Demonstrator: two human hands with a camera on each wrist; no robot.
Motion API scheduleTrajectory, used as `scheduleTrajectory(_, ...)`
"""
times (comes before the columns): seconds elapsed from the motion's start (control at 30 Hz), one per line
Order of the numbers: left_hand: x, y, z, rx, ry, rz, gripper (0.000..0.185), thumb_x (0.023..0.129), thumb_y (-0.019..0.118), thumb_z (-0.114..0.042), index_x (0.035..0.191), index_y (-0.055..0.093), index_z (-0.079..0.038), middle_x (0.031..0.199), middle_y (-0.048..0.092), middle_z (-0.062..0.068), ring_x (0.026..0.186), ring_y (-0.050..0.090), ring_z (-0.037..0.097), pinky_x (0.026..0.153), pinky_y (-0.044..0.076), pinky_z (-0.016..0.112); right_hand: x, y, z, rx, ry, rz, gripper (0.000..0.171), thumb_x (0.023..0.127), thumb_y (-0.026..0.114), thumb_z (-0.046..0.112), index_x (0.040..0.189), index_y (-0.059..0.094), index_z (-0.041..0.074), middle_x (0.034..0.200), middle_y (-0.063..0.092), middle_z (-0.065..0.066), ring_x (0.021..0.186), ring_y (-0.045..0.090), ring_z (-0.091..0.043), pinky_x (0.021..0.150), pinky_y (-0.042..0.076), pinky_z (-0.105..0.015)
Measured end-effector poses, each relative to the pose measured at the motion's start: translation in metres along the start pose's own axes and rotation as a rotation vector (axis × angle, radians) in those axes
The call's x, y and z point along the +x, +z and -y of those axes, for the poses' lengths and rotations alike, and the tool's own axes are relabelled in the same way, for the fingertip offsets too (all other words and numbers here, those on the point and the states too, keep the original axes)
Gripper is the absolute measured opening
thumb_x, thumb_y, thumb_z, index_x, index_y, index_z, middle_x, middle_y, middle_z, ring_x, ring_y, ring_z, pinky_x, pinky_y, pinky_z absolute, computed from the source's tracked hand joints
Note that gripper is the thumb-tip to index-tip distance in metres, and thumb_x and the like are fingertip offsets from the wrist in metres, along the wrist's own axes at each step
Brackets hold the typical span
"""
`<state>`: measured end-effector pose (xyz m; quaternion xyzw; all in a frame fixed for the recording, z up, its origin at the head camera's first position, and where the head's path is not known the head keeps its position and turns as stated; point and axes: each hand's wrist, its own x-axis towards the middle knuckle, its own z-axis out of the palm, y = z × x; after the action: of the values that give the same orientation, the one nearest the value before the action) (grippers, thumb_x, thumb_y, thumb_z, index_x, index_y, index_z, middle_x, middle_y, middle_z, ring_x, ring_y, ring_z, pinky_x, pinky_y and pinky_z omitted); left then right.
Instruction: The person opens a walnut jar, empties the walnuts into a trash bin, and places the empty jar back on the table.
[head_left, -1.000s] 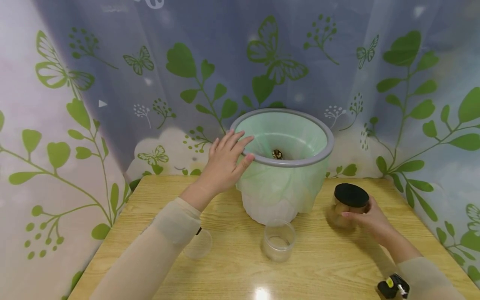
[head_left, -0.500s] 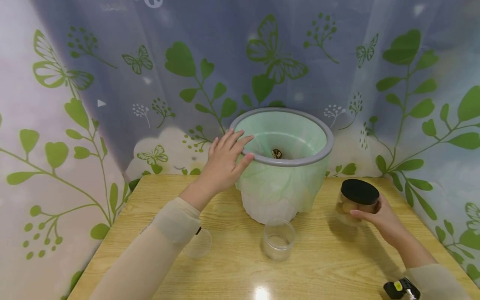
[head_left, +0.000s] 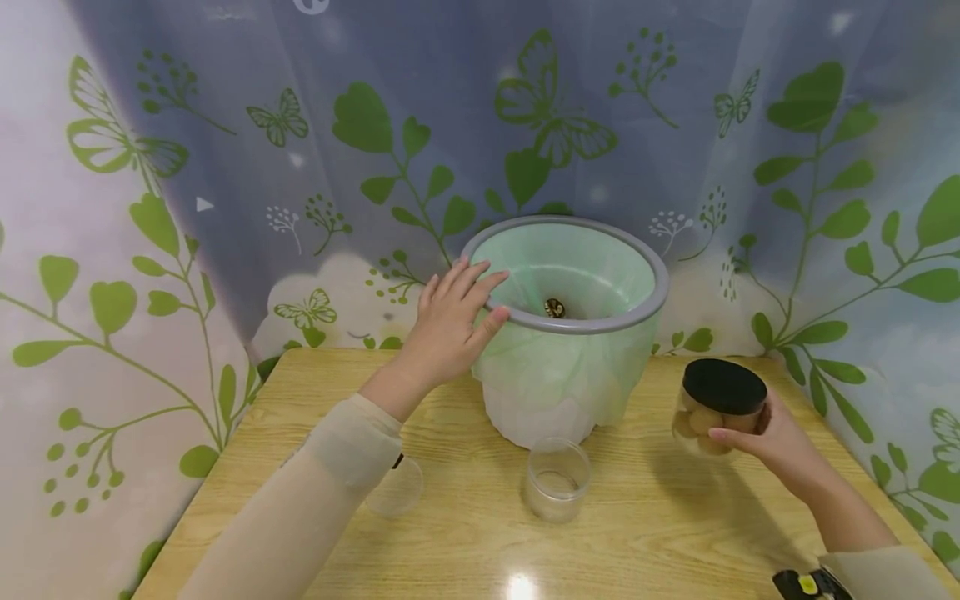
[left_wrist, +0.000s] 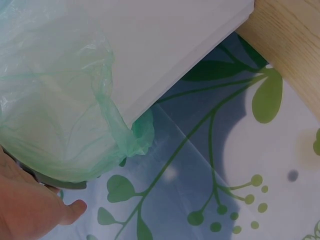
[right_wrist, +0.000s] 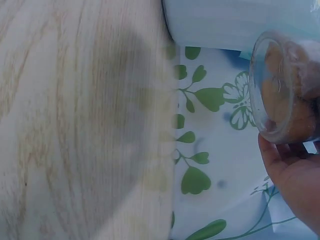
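A: What is your right hand (head_left: 776,446) doing?
B: Its fingers are curled round a clear jar (head_left: 688,402). You have it up off the wooden table (head_left: 465,546), to the right of the bin (head_left: 536,408). It has a black lid (head_left: 724,386) and round brown lumps (head_left: 705,419) inside.
A: Can you see all of it?
B: No. Some of your fingers hide behind it, and the right wrist view cuts off its lid end.
A: And your left hand (head_left: 453,325)?
B: Its fingers are straight and spread, resting on the bin's gray rim (head_left: 592,325). The left wrist view shows only part of it.
A: What's in the bin?
B: A dark and gold thing (head_left: 554,309), too small to name.
A: Anything else?
B: A clear cup (head_left: 558,500) stands in front. The clear disc (head_left: 397,490) by your left sleeve (head_left: 330,475) is very faint.
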<state>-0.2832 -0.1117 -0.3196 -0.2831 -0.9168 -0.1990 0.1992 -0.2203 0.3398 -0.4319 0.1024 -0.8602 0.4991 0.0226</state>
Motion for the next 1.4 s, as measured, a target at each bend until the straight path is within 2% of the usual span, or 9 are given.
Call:
scheduleTrajectory(0.13, 0.000, 0.000, -0.002, -0.005, -0.002, 0.004, 0.085, 0.095, 0.004, -0.074, 0.157, 0.035, -0.024, 0.163, 0.026, 0.006, 0.153, 0.007, 0.027, 0.117, 0.006, 0.062, -0.003, 0.000, 0.005, 0.000, -0.042, -0.012, 0.070, 0.092, 0.072, 0.006, 0.145, 0.030, 0.023, 0.124, 0.047, 0.018, 0.104, 0.054, 0.009, 0.078, 0.050, -0.018)
scheduleTrajectory(0.47, 0.000, 0.000, -0.002, 0.002, 0.000, -0.003, 0.084, 0.095, 0.005, -0.073, 0.156, 0.035, -0.024, 0.163, 0.027, 0.006, 0.153, 0.008, 0.027, 0.116, 0.008, 0.064, -0.011, 0.001, 0.019, 0.004, -0.121, 0.003, 0.074, 0.090, 0.069, -0.002, 0.145, 0.030, 0.028, 0.123, 0.050, 0.022, 0.105, 0.055, 0.007, 0.076, 0.051, -0.020)
scheduleTrajectory(0.67, 0.000, 0.000, -0.002, -0.009, -0.002, 0.000, 0.084, 0.095, 0.006, -0.073, 0.157, 0.035, -0.024, 0.163, 0.026, 0.006, 0.154, 0.007, 0.027, 0.117, 0.006, 0.063, -0.014, 0.005, 0.028, -0.041, -0.182, -0.001, 0.078, 0.087, 0.072, -0.006, 0.149, 0.035, 0.022, 0.127, 0.050, 0.021, 0.107, 0.054, 0.005, 0.079, 0.047, -0.017)
scheduleTrajectory(0.93, -0.001, 0.002, -0.001, -0.012, -0.006, 0.000, 0.085, 0.095, 0.005, -0.074, 0.157, 0.034, -0.024, 0.163, 0.026, 0.006, 0.154, 0.005, 0.026, 0.117, 0.005, 0.062, -0.018, 0.011, 0.045, -0.074, -0.187, 0.017, 0.085, 0.086, 0.074, -0.003, 0.154, 0.026, 0.009, 0.135, 0.041, 0.020, 0.115, 0.044, 0.012, 0.084, 0.041, -0.011)
scheduleTrajectory(1.1, -0.001, 0.002, 0.000, -0.011, -0.006, -0.003, 0.084, 0.095, 0.005, -0.073, 0.157, 0.034, -0.024, 0.164, 0.025, 0.006, 0.154, 0.004, 0.025, 0.117, 0.004, 0.062, -0.017, 0.017, 0.053, -0.048, -0.220, 0.062, 0.089, 0.085, 0.074, -0.005, 0.156, 0.024, 0.011, 0.141, 0.037, 0.019, 0.121, 0.041, 0.011, 0.087, 0.039, -0.010)
scheduleTrajectory(1.4, 0.000, 0.001, -0.001, -0.015, -0.004, 0.000, 0.085, 0.095, 0.006, -0.074, 0.157, 0.034, -0.024, 0.164, 0.024, 0.005, 0.154, 0.004, 0.025, 0.117, 0.003, 0.061, -0.016, 0.027, 0.062, -0.042, -0.251, 0.064, 0.090, 0.082, 0.078, -0.004, 0.155, 0.028, 0.007, 0.139, 0.041, 0.021, 0.121, 0.043, 0.010, 0.090, 0.036, -0.009)
